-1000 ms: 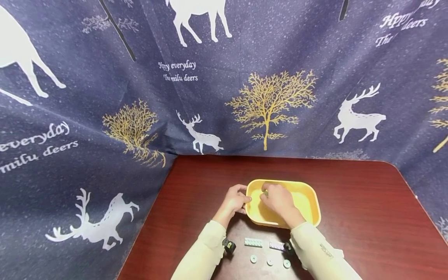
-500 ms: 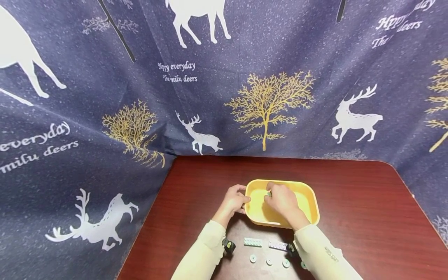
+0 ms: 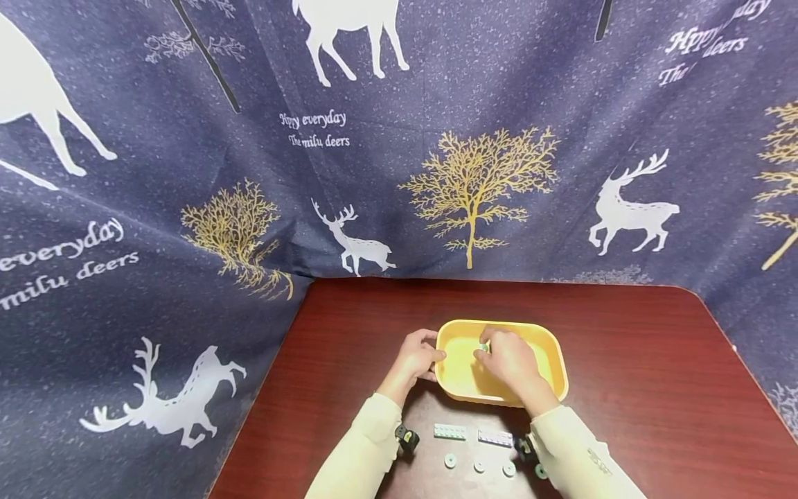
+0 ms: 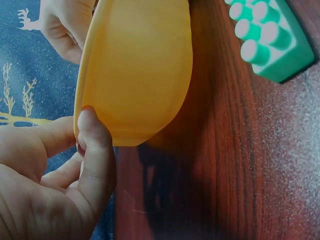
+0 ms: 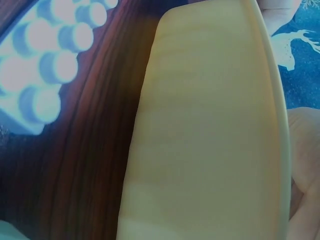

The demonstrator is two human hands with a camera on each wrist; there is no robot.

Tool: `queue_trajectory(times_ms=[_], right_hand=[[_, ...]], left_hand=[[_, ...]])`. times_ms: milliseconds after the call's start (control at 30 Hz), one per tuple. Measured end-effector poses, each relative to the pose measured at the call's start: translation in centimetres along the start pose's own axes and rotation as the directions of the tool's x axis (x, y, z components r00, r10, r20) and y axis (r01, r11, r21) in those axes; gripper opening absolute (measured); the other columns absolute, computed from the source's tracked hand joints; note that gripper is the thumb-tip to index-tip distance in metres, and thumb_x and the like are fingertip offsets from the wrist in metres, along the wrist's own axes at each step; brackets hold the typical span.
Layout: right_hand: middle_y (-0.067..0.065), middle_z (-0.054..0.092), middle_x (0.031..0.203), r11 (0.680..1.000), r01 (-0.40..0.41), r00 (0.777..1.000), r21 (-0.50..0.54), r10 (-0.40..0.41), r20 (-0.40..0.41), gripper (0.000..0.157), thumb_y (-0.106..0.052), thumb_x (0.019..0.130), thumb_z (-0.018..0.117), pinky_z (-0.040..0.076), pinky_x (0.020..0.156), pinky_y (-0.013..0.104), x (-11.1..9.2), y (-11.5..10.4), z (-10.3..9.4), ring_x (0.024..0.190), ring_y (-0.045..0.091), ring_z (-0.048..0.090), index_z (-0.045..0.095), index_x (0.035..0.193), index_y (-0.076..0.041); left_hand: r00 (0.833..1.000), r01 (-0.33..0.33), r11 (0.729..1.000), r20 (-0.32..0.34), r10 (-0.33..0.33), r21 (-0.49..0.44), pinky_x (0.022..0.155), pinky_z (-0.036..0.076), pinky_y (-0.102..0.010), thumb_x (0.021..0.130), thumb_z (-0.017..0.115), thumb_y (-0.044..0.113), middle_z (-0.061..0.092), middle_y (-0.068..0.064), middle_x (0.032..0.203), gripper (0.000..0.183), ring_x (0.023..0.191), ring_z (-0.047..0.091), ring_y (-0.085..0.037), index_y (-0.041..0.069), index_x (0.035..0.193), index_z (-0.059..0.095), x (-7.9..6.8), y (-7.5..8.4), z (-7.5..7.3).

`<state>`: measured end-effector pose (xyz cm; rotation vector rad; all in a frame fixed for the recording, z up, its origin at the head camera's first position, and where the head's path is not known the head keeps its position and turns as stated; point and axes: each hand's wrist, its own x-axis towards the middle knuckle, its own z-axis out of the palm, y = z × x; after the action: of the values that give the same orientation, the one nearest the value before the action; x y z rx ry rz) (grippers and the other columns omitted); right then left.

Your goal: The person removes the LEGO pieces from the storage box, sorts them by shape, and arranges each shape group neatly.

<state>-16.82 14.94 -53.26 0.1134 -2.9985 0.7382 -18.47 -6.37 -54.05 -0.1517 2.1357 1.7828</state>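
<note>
A yellow plastic bin (image 3: pixel 458 367) stands on the table. My left hand (image 3: pixel 415 356) grips its left end, thumb over the rim; the left wrist view shows the thumb (image 4: pixel 95 135) against the wall, with fingers on the other side. Reaching inside the bin, my right hand (image 3: pixel 510 357) pinches a small green piece (image 3: pixel 483 347) between thumb and fingers. Much of that piece is covered by the fingers. In the right wrist view the bin's wall (image 5: pixel 210 125) hides most of the right hand (image 5: pixel 305 155).
In front of the bin lie a green studded building brick (image 3: pixel 450 432) and a pale purple one (image 3: pixel 495 438). Nearer me is a row of several small round pieces (image 3: pixel 450 461), the rightmost (image 3: pixel 541 472) beside my right sleeve. A patterned cloth (image 3: pixel 374 173) hangs behind the table.
My right hand has shifted right inside the bin with the green piece between its fingers. Its sleeve has moved right, uncovering another round piece. The left hand stays on the rim.
</note>
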Motion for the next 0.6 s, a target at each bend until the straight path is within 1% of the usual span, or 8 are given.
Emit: queue_trajectory(times_ms=[167, 433, 600], right_hand=[[-0.003, 0.067, 0.073, 1.0, 0.006, 1.0, 0.003, -0.006, -0.01, 0.025, -0.03, 0.084, 0.078, 0.051, 0.052, 0.037, -0.5, 0.2, -0.4, 0.067, 0.019, 0.061, 0.072, 0.103, -0.016], [-0.004, 0.064, 0.071, 1.0, 0.02, 1.0, -0.016, -0.021, -0.021, 0.023, -0.029, 0.083, 0.079, 0.05, 0.051, 0.038, -1.4, 0.3, -0.9, 0.066, 0.022, 0.062, 0.072, 0.1, -0.016], [-0.005, 0.063, 0.07, 0.999, 0.026, 0.999, -0.024, -0.027, -0.019, 0.023, -0.03, 0.083, 0.078, 0.05, 0.051, 0.038, -1.9, 0.8, -1.3, 0.065, 0.02, 0.06, 0.073, 0.101, -0.016]], left_hand=[[1.0, -0.009, 1.0, -0.003, 0.009, 0.003, 0.04, 0.056, -0.027, 0.085, 0.074, -0.004, 0.065, -0.011, 0.082, 0.05, 0.059, 0.063, -0.023, 0.001, 0.133, 0.059, 0.0, 0.0, 0.0], [1.0, -0.002, 1.0, -0.004, 0.002, 0.014, 0.041, 0.056, -0.027, 0.086, 0.073, -0.004, 0.065, -0.011, 0.082, 0.049, 0.058, 0.064, -0.022, 0.001, 0.133, 0.06, -0.1, 0.2, 0.0], [1.0, 0.005, 1.0, 0.008, -0.005, 0.013, 0.041, 0.057, -0.027, 0.087, 0.073, -0.003, 0.065, -0.01, 0.082, 0.049, 0.057, 0.063, -0.02, 0.001, 0.133, 0.059, 0.0, 0.2, -0.1]])
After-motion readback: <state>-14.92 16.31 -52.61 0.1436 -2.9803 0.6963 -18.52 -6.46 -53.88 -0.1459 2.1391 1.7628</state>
